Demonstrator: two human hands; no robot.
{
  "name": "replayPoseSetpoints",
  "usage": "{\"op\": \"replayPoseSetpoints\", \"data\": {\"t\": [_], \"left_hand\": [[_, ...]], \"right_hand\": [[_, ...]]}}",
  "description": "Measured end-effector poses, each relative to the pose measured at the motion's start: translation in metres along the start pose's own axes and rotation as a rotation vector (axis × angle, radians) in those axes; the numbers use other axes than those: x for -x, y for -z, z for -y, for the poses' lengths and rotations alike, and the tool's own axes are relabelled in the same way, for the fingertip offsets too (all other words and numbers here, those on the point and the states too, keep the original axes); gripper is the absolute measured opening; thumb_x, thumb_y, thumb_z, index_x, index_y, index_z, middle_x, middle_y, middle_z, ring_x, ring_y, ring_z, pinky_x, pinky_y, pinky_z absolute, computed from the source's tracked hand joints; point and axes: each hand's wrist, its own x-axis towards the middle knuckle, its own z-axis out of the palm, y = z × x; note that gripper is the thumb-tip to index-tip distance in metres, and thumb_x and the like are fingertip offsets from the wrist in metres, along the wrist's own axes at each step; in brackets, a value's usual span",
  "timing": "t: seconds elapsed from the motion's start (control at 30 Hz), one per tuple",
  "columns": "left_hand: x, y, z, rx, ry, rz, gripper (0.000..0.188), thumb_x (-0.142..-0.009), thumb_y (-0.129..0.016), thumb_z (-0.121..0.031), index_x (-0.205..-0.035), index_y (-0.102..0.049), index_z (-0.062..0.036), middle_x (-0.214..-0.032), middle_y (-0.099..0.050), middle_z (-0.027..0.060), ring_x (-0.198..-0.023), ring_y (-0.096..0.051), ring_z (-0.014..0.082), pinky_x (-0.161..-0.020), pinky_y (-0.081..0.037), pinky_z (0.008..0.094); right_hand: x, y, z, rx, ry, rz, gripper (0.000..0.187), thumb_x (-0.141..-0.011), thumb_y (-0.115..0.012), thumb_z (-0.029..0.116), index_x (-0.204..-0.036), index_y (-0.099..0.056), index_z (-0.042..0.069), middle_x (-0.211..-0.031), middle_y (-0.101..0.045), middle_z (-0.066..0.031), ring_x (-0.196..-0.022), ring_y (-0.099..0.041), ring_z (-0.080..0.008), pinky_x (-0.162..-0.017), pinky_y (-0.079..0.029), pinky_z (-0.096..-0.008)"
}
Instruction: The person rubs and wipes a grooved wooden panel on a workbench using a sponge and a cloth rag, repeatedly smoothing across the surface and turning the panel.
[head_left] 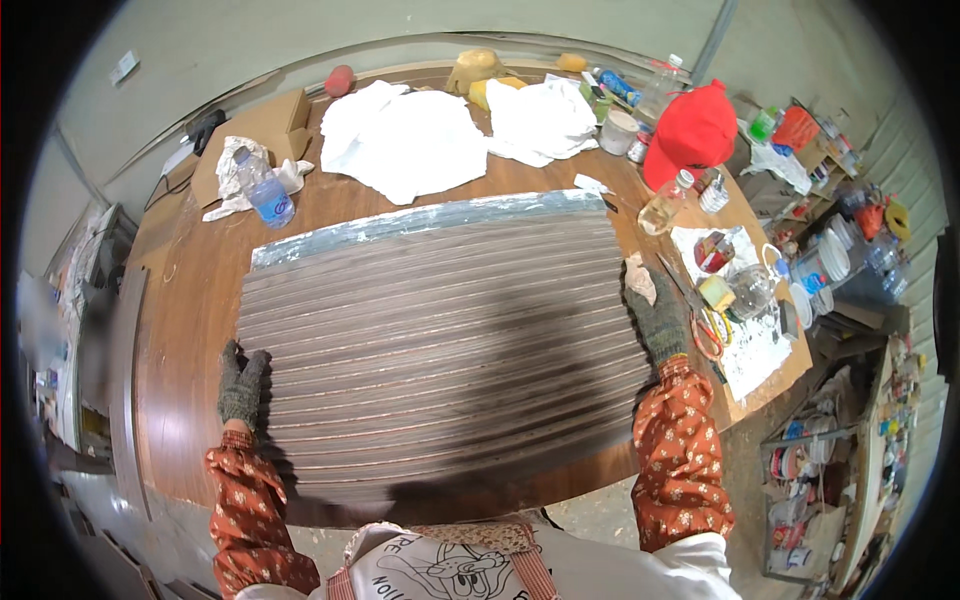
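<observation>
A wide grey-brown ribbed panel, or a row of strips laid side by side, lies on the brown wooden table in front of me, with pale lines running across it. At its left edge rests my left hand in a dark grey knit glove, thumb and fingers apart and nothing in them. My right hand, gloved alike, is by the right edge with a small crumpled beige rag at its fingers. Beyond the ribs runs a grey strip smeared with white.
White cloths lie at the back beside a cardboard box and a water bottle. On the right are a red cap, a bottle of yellowish liquid, orange-handled scissors and a stained white sheet. Crowded shelves stand right.
</observation>
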Motion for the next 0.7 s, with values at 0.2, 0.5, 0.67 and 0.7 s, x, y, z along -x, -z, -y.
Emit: {"op": "replayPoseSetpoints", "data": {"t": [0.2,0.5,0.67,0.7], "left_hand": [[-0.010,0.015,-0.001,-0.074,0.037,0.002,0.072,-0.085,-0.072,-0.041,-0.142,-0.042,-0.0088,-0.105,-0.066,0.0113,-0.085,-0.064,0.0217,-0.072,-0.052,0.0376],[0.006,-0.068,-0.114,-1.006,-0.777,-0.134,0.067,-0.095,-0.049,-0.052,-0.142,-0.046,-0.0051,-0.148,-0.043,0.0198,-0.142,-0.033,0.0399,-0.118,-0.018,0.0584],[-0.018,-0.137,-0.099,-0.881,-0.792,0.062,0.066,-0.098,-0.041,-0.053,-0.151,-0.040,-0.0132,-0.156,-0.036,0.0207,-0.146,-0.025,0.0412,-0.121,-0.006,0.0563],[-0.019,-0.141,-0.099,-0.863,-0.788,0.058,0.066,-0.098,-0.042,-0.052,-0.151,-0.040,-0.0130,-0.156,-0.035,0.0205,-0.147,-0.025,0.0408,-0.121,-0.007,0.0558]], "right_hand": [[0.002,-0.016,-0.003,0.036,0.078,-0.031,0.051,-0.088,-0.072,0.020,-0.133,-0.056,0.001,-0.126,-0.064,-0.0191,-0.120,-0.060,-0.0279,-0.102,-0.046,-0.0360],[-0.001,-0.013,0.086,-0.057,0.119,-0.383,0.045,-0.097,-0.061,0.029,-0.130,-0.057,0.000,-0.122,-0.066,-0.0165,-0.109,-0.065,-0.0309,-0.091,-0.051,-0.0379],[0.014,-0.133,0.190,0.293,0.869,-0.190,0.029,-0.100,-0.054,0.022,-0.114,-0.060,-0.002,-0.103,-0.066,-0.0141,-0.092,-0.066,-0.0286,-0.085,-0.054,-0.0417],[0.026,-0.159,0.194,0.325,0.936,-0.225,0.029,-0.100,-0.052,0.023,-0.114,-0.060,-0.001,-0.102,-0.066,-0.0144,-0.088,-0.066,-0.0281,-0.081,-0.056,-0.0409]]}}
